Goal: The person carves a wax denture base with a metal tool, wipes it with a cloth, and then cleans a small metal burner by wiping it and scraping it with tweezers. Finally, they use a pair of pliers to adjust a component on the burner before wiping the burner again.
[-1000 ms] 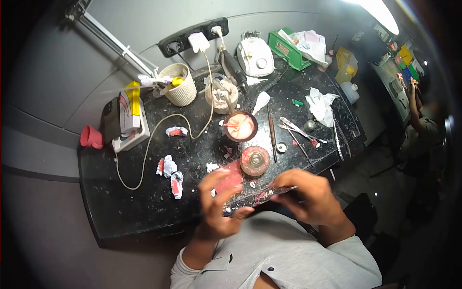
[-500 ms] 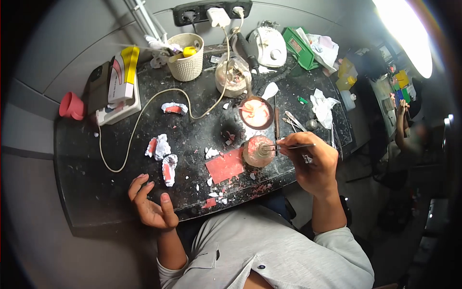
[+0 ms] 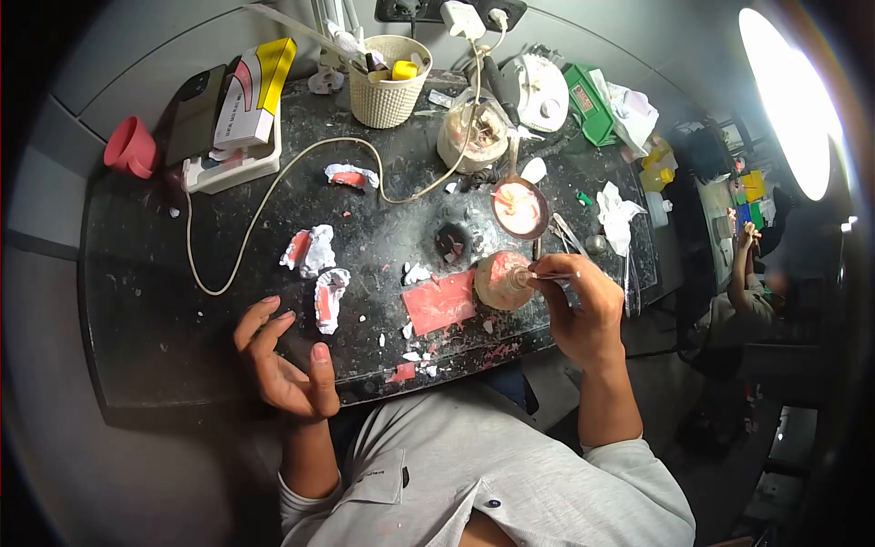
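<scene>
My right hand (image 3: 588, 305) pinches a thin metal tool (image 3: 558, 275), its end at the neck of a small wax-smeared jar (image 3: 499, 281). Palm up over the front edge of the bench, my left hand (image 3: 290, 365) has its fingers apart and nothing in it. A pink wax sheet (image 3: 440, 304) lies flat just left of the jar. Behind the jar is a round pan (image 3: 520, 208) of melted pink and white material. White plaster pieces with pink parts (image 3: 330, 301) lie beyond my left hand, and a similar one (image 3: 351, 177) sits farther back.
A woven basket (image 3: 387, 100), a plastic container (image 3: 472, 137), a white device (image 3: 538, 94) and a green box (image 3: 591, 105) stand at the back. A cable (image 3: 264, 205) loops across the bench (image 3: 219, 365). At far left is a pink cup (image 3: 130, 148). Another person (image 3: 747, 296) sits far right.
The camera view has shifted, moving most bench items within the frame. My right hand still holds the tool at the jar, now tilted slightly lower. My left hand remains spread.
</scene>
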Demonstrator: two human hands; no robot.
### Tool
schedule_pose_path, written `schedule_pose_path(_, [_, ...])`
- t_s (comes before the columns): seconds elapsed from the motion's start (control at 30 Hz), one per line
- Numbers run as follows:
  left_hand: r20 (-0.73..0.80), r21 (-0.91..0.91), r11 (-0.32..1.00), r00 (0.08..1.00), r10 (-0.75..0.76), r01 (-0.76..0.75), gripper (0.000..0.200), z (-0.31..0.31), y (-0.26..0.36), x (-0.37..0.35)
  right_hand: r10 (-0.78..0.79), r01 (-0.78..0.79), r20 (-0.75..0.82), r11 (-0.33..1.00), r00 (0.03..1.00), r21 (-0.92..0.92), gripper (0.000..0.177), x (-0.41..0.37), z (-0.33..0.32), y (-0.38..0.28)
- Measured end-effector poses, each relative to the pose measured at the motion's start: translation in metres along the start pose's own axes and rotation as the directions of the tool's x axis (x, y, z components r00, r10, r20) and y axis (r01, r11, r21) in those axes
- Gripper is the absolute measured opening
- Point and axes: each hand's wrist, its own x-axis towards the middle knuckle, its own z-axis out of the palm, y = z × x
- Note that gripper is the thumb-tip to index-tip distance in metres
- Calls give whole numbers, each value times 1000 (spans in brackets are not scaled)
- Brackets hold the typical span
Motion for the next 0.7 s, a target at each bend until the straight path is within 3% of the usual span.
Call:
schedule_pose_path(0.2, [1,10,1000,1000,-8,8,42,0,0,0,83,-77,-75,994,994,75,23,-3,-7,4])
schedule_pose_path(0.5, [-41,-6,1000,999,-15,14,42,2,-1,2,104,-58,-209,975,972,213,24,-6,-34,0])
schedule_pose_path(0.7, [-28,-5,1000,1000,-2,2,40,3,-2,2,192,-62,-265,901,945,429,26,-13,-39,6])
